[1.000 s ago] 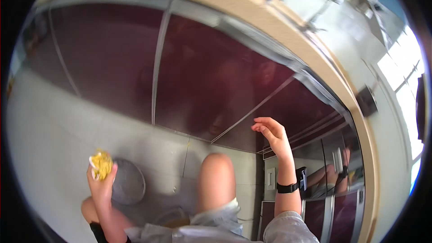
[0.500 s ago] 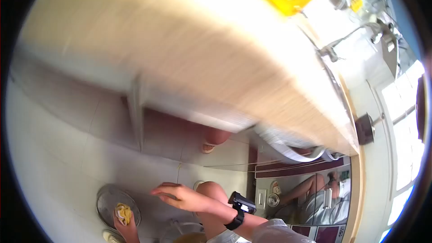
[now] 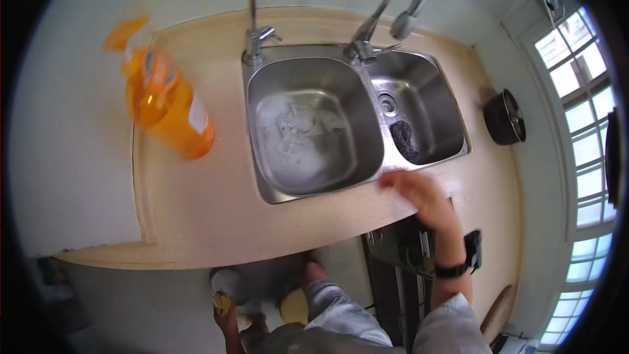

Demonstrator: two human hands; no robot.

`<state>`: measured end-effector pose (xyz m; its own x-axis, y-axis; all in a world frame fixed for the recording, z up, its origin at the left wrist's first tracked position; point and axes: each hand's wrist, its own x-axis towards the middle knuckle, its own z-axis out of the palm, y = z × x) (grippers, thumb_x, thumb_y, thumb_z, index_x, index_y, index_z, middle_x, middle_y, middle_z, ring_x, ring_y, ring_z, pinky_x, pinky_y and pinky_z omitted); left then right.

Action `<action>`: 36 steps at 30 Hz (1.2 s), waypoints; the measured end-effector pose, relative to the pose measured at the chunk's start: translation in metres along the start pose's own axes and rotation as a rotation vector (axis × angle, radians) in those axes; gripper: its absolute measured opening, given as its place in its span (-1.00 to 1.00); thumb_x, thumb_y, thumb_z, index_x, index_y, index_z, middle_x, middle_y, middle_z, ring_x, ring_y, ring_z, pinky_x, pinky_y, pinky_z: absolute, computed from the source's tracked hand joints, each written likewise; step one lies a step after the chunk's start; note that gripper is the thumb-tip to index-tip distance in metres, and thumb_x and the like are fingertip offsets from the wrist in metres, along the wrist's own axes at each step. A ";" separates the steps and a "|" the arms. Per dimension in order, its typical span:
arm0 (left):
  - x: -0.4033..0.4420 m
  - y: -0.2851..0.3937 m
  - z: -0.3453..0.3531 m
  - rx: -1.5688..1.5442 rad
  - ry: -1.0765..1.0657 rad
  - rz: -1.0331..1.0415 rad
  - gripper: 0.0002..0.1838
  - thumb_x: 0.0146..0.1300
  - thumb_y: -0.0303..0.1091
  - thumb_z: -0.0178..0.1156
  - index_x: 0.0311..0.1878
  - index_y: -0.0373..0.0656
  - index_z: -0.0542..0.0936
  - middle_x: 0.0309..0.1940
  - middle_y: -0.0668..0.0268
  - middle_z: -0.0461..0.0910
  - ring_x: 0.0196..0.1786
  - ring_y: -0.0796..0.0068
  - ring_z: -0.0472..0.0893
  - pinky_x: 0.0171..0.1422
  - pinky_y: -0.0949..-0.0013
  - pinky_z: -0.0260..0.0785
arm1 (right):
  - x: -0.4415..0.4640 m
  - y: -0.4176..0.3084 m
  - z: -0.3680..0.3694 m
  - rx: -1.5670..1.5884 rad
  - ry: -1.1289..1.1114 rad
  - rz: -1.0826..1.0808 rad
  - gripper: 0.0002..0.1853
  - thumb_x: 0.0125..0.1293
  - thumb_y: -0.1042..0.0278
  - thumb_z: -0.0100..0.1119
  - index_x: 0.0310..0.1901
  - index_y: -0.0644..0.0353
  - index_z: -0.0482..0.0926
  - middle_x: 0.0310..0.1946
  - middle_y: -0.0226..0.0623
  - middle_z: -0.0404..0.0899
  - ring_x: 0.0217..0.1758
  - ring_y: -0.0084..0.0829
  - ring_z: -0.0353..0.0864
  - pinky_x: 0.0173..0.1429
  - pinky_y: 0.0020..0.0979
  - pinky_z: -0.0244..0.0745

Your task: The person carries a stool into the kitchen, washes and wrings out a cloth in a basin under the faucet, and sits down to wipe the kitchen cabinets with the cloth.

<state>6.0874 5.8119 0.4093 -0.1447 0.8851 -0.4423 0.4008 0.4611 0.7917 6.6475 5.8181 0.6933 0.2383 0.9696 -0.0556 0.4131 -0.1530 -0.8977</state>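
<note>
Low at the left, beneath the counter's level, my left hand (image 3: 225,314) is closed around a yellow and white bundle (image 3: 221,302), beside a round grey lid or bin top (image 3: 228,282) on the floor. My right hand (image 3: 419,195), with a black band at the wrist, hovers by the front rim of the double steel sink (image 3: 314,190). It is blurred; its fingers look loosely spread and hold nothing visible. Suds lie in the larger left basin (image 3: 295,137). A dark scouring pad (image 3: 404,140) rests in the smaller right basin.
An orange pump bottle (image 3: 167,108) stands left of the sink on the wooden counter (image 3: 196,210). Two faucets, a curved one (image 3: 254,13) and a mixer (image 3: 373,26), rise behind the basins. A dark pot (image 3: 504,118) is at the right. A round board (image 3: 499,311) lies lower right.
The view has risen from the floor and cabinets to the sink and counter. My right hand has moved up to the sink's front edge. The yellow and white bundle remains in my left hand.
</note>
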 end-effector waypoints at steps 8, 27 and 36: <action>-0.024 0.114 0.036 0.009 0.078 0.020 -0.54 0.03 -0.52 0.31 0.04 -0.36 0.47 -0.13 0.23 0.57 -0.10 0.41 0.57 0.06 0.39 0.40 | 0.163 0.124 0.039 -0.500 -0.277 -0.175 -0.48 0.19 0.46 0.15 0.23 0.19 0.37 0.18 0.09 0.37 0.08 -0.11 0.54 0.11 -0.24 0.48; -0.067 0.029 -0.043 -0.119 0.284 -0.048 -0.59 0.06 -0.39 0.38 -0.04 -0.31 0.53 -0.20 0.28 0.62 -0.18 0.52 0.60 -0.08 0.44 0.45 | 0.234 0.201 0.066 -1.007 -0.461 -0.229 -0.77 0.09 0.34 0.03 -0.37 0.32 0.60 -0.55 0.00 0.56 -0.65 -0.12 0.56 -0.39 -0.20 0.57; -0.070 -0.018 -0.117 -0.314 0.383 -0.192 -0.58 0.08 -0.41 0.37 0.01 -0.32 0.53 -0.14 0.25 0.63 -0.09 0.48 0.61 0.03 0.43 0.43 | 0.172 0.064 0.059 -0.190 -0.017 0.328 -0.85 0.24 0.43 -0.03 -0.22 0.26 0.50 -0.43 -0.30 0.54 -0.52 -0.47 0.58 -0.42 -0.43 0.60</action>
<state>5.9843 5.7487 0.4756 -0.5327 0.7153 -0.4524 0.0531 0.5617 0.8256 6.6625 5.9861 0.6004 0.3711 0.8661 -0.3349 0.4737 -0.4867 -0.7339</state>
